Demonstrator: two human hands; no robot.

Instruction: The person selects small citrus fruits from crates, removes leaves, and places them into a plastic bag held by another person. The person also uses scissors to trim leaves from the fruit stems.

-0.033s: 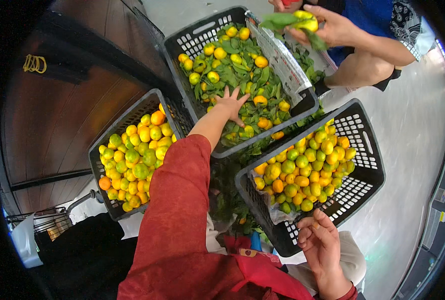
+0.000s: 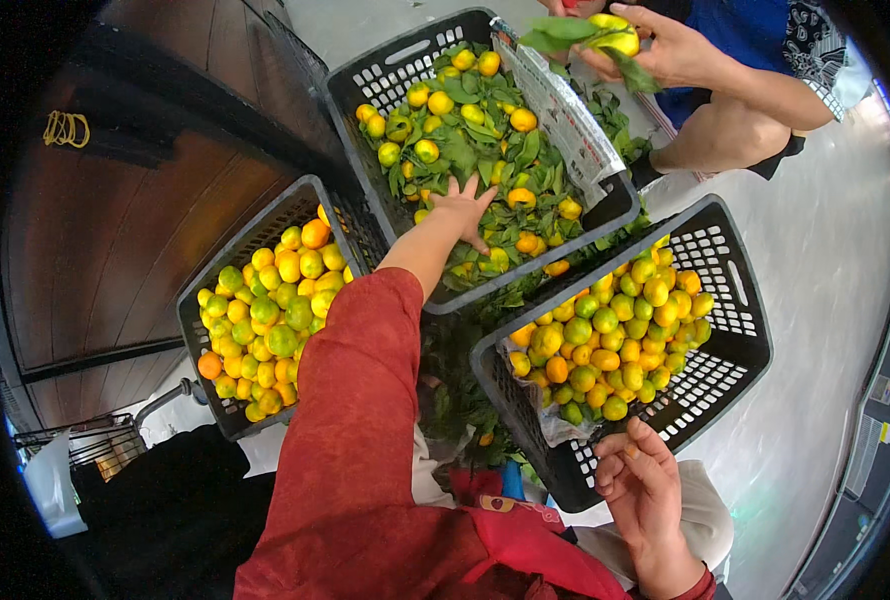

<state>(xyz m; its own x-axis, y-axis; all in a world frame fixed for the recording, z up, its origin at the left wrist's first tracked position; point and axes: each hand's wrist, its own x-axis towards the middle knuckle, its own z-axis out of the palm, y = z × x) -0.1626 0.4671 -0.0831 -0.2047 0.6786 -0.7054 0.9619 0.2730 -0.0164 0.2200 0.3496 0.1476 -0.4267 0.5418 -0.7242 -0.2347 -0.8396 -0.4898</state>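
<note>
My left hand [image 2: 463, 212] reaches into the middle black basket [image 2: 620, 205], fingers spread over leafy mandarins [image 2: 523, 120]. It touches the leaves and grips no fruit that I can see. Beside the near edge of the right-hand black basket [image 2: 745, 370], my right hand [image 2: 645, 500] is raised, its fingers loosely bent and no object visible in it. That tilted basket holds a heap of leafless yellow, orange and green mandarins [image 2: 605, 345]. More leafless mandarins [image 2: 270, 315] fill the left black basket [image 2: 193, 345]. Printed paper [image 2: 565, 110] lines the middle basket's right side.
Across from me, another person's hand [image 2: 675, 50] holds a mandarin with leaves [image 2: 615, 35]. Loose green leaves [image 2: 460, 385] lie between the baskets. Dark wooden panels [image 2: 105, 250] stand at the left, and a pale shiny floor [image 2: 815, 300] stretches to the right.
</note>
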